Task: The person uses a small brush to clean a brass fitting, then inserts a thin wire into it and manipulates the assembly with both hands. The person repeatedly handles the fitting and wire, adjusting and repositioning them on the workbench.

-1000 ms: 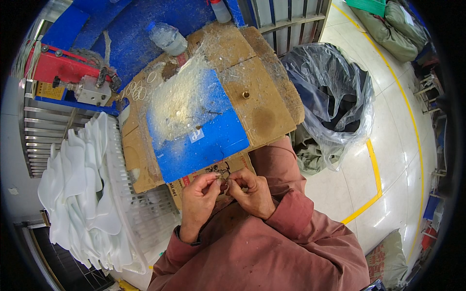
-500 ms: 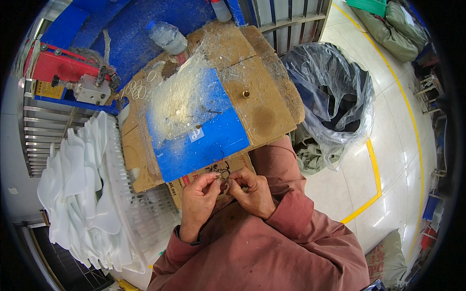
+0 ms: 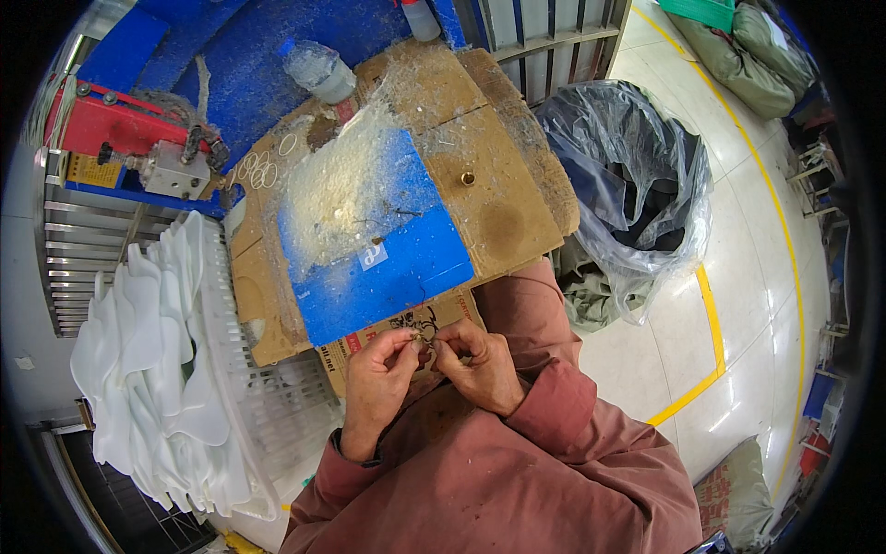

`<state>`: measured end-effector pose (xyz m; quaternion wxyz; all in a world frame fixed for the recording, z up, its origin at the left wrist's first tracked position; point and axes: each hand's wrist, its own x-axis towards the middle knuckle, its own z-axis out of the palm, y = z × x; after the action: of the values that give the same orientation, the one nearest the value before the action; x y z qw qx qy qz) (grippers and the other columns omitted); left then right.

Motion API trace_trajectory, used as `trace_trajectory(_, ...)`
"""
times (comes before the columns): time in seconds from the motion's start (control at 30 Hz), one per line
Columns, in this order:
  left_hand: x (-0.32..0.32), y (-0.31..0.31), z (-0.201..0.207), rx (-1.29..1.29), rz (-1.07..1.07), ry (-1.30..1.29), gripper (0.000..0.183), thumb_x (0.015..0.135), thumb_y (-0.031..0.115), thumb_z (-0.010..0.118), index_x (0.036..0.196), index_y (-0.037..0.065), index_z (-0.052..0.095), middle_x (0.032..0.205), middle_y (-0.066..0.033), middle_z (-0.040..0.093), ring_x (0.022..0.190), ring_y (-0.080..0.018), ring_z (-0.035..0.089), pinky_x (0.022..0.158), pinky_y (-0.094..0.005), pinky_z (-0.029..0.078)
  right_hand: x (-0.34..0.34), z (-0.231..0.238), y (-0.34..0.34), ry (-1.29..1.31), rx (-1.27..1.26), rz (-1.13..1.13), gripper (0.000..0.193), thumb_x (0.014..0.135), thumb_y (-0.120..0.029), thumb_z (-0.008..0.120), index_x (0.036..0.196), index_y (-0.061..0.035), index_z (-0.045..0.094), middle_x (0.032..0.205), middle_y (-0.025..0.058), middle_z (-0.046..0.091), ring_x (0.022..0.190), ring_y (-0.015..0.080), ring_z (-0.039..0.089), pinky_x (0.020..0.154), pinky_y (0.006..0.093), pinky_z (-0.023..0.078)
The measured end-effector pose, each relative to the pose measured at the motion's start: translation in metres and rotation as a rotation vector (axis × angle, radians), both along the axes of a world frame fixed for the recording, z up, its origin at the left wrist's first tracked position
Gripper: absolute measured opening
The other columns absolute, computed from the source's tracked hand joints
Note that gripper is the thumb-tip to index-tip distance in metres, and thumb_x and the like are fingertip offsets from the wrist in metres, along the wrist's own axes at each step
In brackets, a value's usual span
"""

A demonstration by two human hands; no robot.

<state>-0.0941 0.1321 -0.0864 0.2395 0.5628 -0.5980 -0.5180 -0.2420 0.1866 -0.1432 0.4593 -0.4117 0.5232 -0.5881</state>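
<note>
1. Both the left hand (image 3: 377, 377) and right hand (image 3: 487, 377) pinch narrowly on a tiny piece (image 3: 422, 338), fingertips close together, probably to steady it between them; its shape is unclear.
2. Cardboard (image 3: 512, 194) underlies the blue sheet (image 3: 388, 291), perhaps catching pale debris (image 3: 328, 198).

A tiny yellowish piece (image 3: 422, 338), its exact shape and tilt too small to tell, sits pinched between the left hand (image 3: 377, 377) and right hand (image 3: 485, 371), just off the view's centre toward six o'clock.
</note>
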Motion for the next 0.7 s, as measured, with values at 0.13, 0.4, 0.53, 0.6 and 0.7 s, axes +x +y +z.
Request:
trace_trajectory(0.13, 0.0010, 0.0001, -0.0009, 0.020, 0.006, 0.022, 0.016, 0.094, 0.005, 0.066, 0.108, -0.003, 0.069, 0.092, -0.0087, 0.075, 0.084, -0.0132, 0.072, 0.070, -0.0250, 0.057, -0.0011, 0.0010, 0.0003, -0.013, 0.009, 0.013, 0.005, 0.093, -0.001, 0.062, 0.097, 0.0002, 0.059, 0.077, 0.0077, 0.069, 0.071, 0.0116, 0.070, 0.063, 0.0262, 0.056)
trace_trajectory(0.4, 0.0006, 0.0002, -0.0014, 0.022, 0.012, 0.003, 0.016, 0.095, 0.005, 0.066, 0.107, -0.004, 0.069, 0.092, -0.0084, 0.075, 0.084, -0.0128, 0.072, 0.071, -0.0250, 0.057, 0.0000, -0.0031, 0.0002, 0.009, 0.007, 0.015, 0.005, 0.094, -0.002, 0.063, 0.096, -0.0001, 0.059, 0.075, 0.0072, 0.069, 0.069, 0.0111, 0.069, 0.061, 0.0260, 0.055)
trace_trajectory(0.53, 0.0016, -0.0002, -0.0023, 0.040, 0.021, 0.008, 0.016, 0.095, 0.006, 0.066, 0.107, -0.003, 0.069, 0.090, -0.0080, 0.075, 0.081, -0.0116, 0.071, 0.070, -0.0250, 0.056, 0.0004, -0.0049, 0.0007, 0.016, 0.007, 0.016, 0.005, 0.094, -0.002, 0.063, 0.096, -0.0003, 0.059, 0.074, 0.0071, 0.069, 0.069, 0.0110, 0.069, 0.061, 0.0260, 0.055)
trace_trajectory(0.6, 0.0023, -0.0006, -0.0030, 0.000, 0.001, -0.034, 0.016, 0.094, 0.006, 0.066, 0.107, -0.003, 0.069, 0.090, -0.0074, 0.075, 0.080, -0.0108, 0.070, 0.069, -0.0249, 0.056, 0.0008, -0.0047, 0.0009, -0.014, 0.033, 0.009, 0.007, 0.091, -0.004, 0.065, 0.095, -0.0031, 0.060, 0.076, 0.0114, 0.069, 0.070, 0.0166, 0.071, 0.062, 0.0296, 0.055)
trace_trajectory(0.7, 0.0028, -0.0004, -0.0032, -0.011, -0.007, -0.046, 0.016, 0.094, 0.007, 0.067, 0.107, -0.002, 0.070, 0.089, -0.0068, 0.075, 0.079, -0.0098, 0.070, 0.068, -0.0246, 0.055, 0.0005, -0.0031, 0.0011, -0.027, 0.051, 0.005, 0.008, 0.090, -0.005, 0.066, 0.095, -0.0041, 0.061, 0.077, 0.0136, 0.069, 0.070, 0.0186, 0.071, 0.063, 0.0313, 0.054)
